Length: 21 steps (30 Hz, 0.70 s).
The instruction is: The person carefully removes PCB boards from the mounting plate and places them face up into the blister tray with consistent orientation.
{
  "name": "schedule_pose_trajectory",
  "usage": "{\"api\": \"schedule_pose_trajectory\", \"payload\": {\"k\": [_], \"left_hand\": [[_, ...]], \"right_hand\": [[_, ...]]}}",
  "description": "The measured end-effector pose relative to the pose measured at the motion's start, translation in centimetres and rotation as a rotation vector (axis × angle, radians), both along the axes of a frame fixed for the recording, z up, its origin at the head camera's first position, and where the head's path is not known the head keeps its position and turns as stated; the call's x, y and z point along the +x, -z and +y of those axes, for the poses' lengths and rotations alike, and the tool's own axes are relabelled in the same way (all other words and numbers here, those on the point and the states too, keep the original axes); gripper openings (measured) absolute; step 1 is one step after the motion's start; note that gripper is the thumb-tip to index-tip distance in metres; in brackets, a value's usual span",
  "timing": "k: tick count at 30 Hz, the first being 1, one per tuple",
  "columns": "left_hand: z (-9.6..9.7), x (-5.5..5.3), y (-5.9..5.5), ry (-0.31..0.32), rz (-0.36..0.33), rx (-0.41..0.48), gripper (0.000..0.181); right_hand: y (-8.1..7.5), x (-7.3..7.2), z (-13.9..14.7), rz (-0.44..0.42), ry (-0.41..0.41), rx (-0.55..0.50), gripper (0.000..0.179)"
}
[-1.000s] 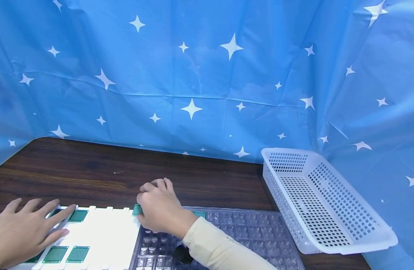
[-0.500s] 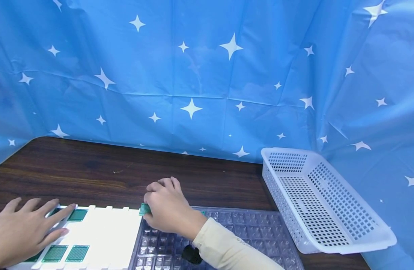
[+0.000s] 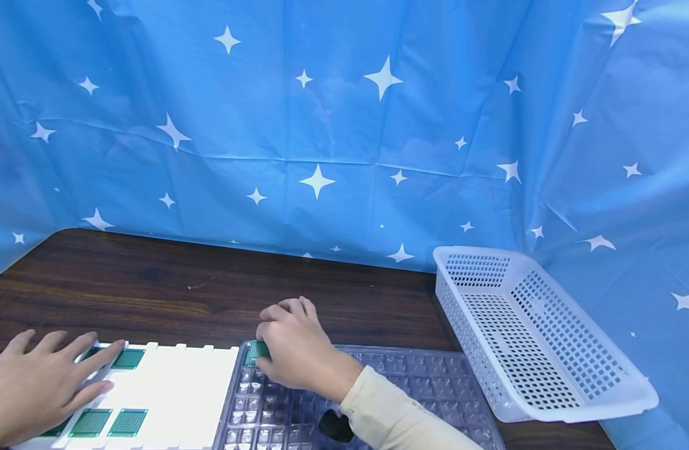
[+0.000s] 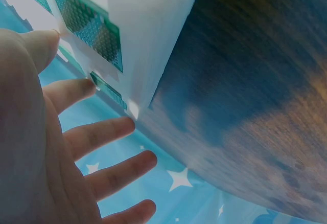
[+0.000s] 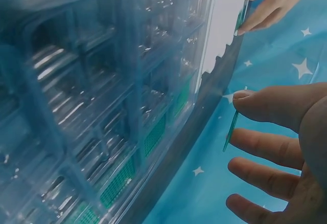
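My right hand (image 3: 296, 347) pinches a small green perforated circuit board (image 5: 232, 127) between thumb and index finger, other fingers apart from it. The hand is over the far left corner of a clear plastic compartment tray (image 3: 411, 394). In the right wrist view, several green boards (image 5: 120, 183) sit along one edge row of that tray. My left hand (image 3: 46, 381) lies with spread fingers over the left end of a white holder (image 3: 181, 394). Green boards sit in this holder, among them one near the front (image 3: 128, 423) and one at the back edge (image 3: 128, 359).
A white perforated plastic basket (image 3: 442, 300) stands to the right of the tray. The dark wooden table (image 3: 153, 281) reaches back to a blue curtain (image 3: 344, 125) with white stars. A black object (image 3: 335, 426) shows under the right sleeve, over the tray.
My right hand has moved right with its green board, from the white holder's back right corner to over the tray's left end. The left hand stays in place.
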<state>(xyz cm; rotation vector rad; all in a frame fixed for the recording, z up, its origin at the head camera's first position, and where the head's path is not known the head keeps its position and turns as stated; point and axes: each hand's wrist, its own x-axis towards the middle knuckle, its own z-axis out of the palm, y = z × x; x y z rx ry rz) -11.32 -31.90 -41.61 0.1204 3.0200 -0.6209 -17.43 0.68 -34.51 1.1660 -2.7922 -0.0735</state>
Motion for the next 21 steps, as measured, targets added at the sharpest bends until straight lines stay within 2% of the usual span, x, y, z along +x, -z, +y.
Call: {"api": "schedule_pose_trajectory", "payload": {"k": [10, 15, 21], "left_hand": [[-0.1, -0.1, 0.1, 0.001, 0.002, -0.010, 0.108], [0.0, 0.0, 0.0, -0.005, 0.003, -0.004, 0.102], [0.2, 0.1, -0.2, -0.002, 0.008, -0.001, 0.104]], "right_hand": [[0.1, -0.1, 1.0, -0.025, 0.016, -0.023, 0.018], [0.1, -0.1, 1.5, -0.051, 0.008, -0.033, 0.017], [0.3, 0.0, 2.0, -0.066, 0.003, -0.041, 0.016]]}}
